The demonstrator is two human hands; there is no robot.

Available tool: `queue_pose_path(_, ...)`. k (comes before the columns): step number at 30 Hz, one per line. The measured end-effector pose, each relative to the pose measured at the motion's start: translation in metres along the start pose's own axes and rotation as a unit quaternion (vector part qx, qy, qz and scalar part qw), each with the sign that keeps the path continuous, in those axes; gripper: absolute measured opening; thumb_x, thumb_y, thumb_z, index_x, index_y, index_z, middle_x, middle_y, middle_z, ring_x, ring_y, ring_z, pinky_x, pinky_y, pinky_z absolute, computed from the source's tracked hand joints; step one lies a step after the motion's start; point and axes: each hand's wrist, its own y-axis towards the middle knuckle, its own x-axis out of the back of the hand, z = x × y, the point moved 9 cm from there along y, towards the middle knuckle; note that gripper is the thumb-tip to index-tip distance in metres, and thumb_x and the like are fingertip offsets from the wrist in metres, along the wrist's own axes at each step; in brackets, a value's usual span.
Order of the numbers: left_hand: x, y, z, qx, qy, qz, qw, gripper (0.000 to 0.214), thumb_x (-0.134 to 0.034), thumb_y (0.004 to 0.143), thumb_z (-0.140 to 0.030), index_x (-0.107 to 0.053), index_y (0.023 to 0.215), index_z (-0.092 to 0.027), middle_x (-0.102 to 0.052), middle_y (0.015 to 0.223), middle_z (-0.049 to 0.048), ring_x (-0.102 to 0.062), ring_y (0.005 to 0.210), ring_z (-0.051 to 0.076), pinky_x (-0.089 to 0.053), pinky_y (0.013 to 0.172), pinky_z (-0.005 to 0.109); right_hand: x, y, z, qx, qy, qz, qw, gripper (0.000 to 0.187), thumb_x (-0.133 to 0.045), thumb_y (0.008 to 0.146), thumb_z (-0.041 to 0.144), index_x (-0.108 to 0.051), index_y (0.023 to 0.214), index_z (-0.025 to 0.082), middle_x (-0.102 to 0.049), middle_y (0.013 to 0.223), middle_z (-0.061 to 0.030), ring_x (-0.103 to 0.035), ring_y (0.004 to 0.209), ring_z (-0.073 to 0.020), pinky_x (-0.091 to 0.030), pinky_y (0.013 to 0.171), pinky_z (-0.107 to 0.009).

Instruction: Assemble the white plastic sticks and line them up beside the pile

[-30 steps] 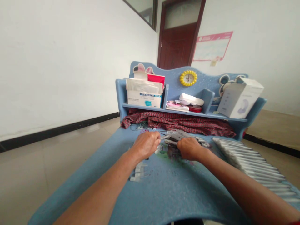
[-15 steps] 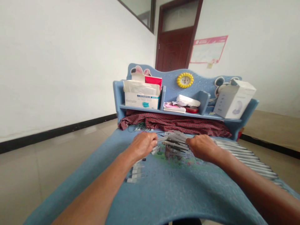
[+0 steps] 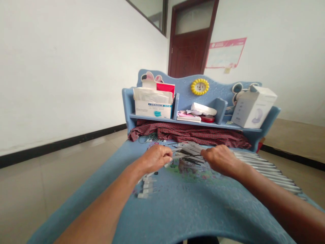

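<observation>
My left hand (image 3: 156, 158) is closed in a pinch on one end of a slim pen (image 3: 186, 156). The pen looks pale toward the left and dark toward the right. My right hand (image 3: 218, 158) pinches its dark end. Behind and below it, a loose pile of clear and black pen parts (image 3: 191, 148) lies on the blue desk (image 3: 193, 210). Several small clear pieces, perhaps caps (image 3: 147, 186), form a column near my left forearm. A long row of grey pens (image 3: 266, 171) lies beyond my right forearm. My fingers hide the ends of the held pen.
A blue shelf (image 3: 198, 123) stands at the back of the desk, holding a mask box (image 3: 152, 108), papers (image 3: 188, 117), a red tin (image 3: 207, 119) and a white box (image 3: 254, 106). Checked cloth (image 3: 188, 133) is bundled beneath. A small black piece (image 3: 156, 173) lies near my left wrist.
My left hand has shifted slightly right and down. A slim pen now shows stretched between both hands, above the pile. My right hand has barely moved.
</observation>
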Motion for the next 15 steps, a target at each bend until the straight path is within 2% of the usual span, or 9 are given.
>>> queue_pose_path(4,-0.007,-0.002,-0.002,0.035,-0.157,0.045,0.986,0.011,-0.055,0.068,-0.024,-0.061,0.066,-0.014,-0.061,0.060,-0.0012,-0.054,0.057,0.011,-0.040,0.056,0.020,0.010,-0.002,0.000,0.004,0.001,-0.049,0.999,0.025,-0.036,0.082,0.007,-0.058,0.092,0.015,-0.067,0.078,-0.0093,-0.061,0.062,-0.0181,-0.028,0.048,-0.024)
queue_pose_path(9,-0.011,-0.001,0.000,0.063,-0.247,0.027,0.967,0.011,-0.060,0.066,-0.026,-0.061,0.068,-0.014,-0.063,0.060,-0.0007,-0.056,0.057,0.011,-0.044,0.058,0.023,0.034,-0.004,0.020,0.032,0.018,-0.148,0.988,0.024,-0.034,0.085,0.009,-0.057,0.086,0.015,-0.062,0.071,-0.0054,-0.051,0.052,-0.0118,-0.019,0.047,-0.025)
queue_pose_path(12,-0.002,0.001,0.004,0.067,-0.313,-0.042,0.946,0.011,-0.062,0.068,-0.025,-0.061,0.071,-0.014,-0.064,0.061,0.0005,-0.057,0.057,0.011,-0.044,0.058,0.023,0.055,-0.011,0.037,0.050,0.055,-0.238,0.968,0.025,-0.033,0.087,0.012,-0.056,0.095,0.016,-0.060,0.069,-0.0035,-0.051,0.055,-0.0113,-0.023,0.050,-0.026)
queue_pose_path(13,0.003,0.000,0.006,0.066,-0.352,-0.074,0.931,0.012,-0.062,0.068,-0.025,-0.061,0.072,-0.014,-0.064,0.063,0.0011,-0.058,0.057,0.011,-0.045,0.058,0.023,0.059,-0.011,0.043,0.056,0.070,-0.252,0.964,0.025,-0.033,0.088,0.014,-0.056,0.096,0.017,-0.060,0.069,-0.0029,-0.051,0.056,-0.0113,-0.024,0.051,-0.026)
queue_pose_path(15,0.014,-0.001,0.008,0.051,-0.436,-0.133,0.889,0.013,-0.063,0.069,-0.024,-0.060,0.075,-0.013,-0.065,0.066,0.0019,-0.058,0.059,0.011,-0.045,0.060,0.024,0.059,-0.007,0.055,0.065,0.097,-0.238,0.964,0.024,-0.033,0.088,0.015,-0.056,0.092,0.018,-0.060,0.068,-0.0023,-0.052,0.055,-0.0115,-0.024,0.050,-0.026)
